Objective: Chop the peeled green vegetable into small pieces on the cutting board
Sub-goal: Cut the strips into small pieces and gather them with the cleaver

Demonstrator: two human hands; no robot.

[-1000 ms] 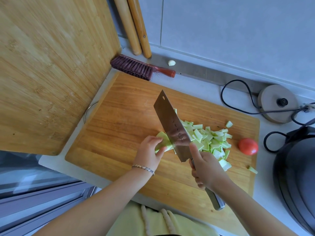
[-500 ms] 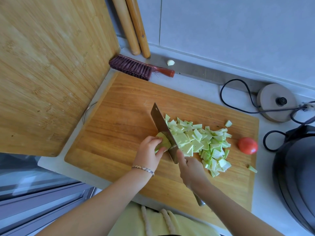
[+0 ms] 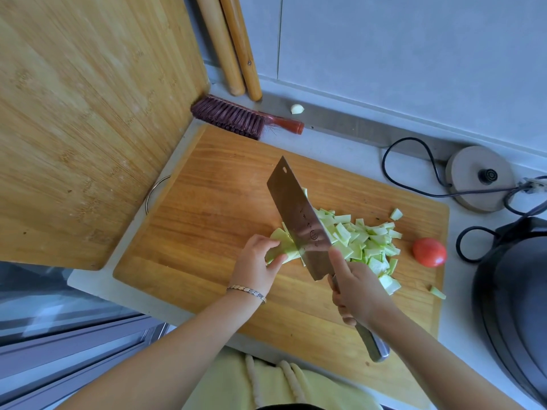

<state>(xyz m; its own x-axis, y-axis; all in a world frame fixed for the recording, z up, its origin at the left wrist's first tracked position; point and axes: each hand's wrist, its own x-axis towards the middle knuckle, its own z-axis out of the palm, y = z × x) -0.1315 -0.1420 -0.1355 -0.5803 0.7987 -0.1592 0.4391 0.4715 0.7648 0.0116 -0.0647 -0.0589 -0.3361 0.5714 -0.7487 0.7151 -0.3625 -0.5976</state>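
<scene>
Left hand [image 3: 254, 267]: fingers curled, pinning uncut green vegetable [image 3: 281, 247] to cutting board [image 3: 207, 217].
Right hand [image 3: 356, 292]: clamped round cleaver [image 3: 299, 220] handle, blade tilted.
Chopped pieces [image 3: 365, 241]: heaped beside blade.

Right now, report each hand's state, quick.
Left hand: fingers curled on the uncut green vegetable piece, holding it down.
Right hand: gripping the cleaver by its handle.

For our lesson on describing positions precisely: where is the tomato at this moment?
In the head view, the tomato sits at the right edge of the cutting board, just right of the pile of chopped green pieces.
</scene>
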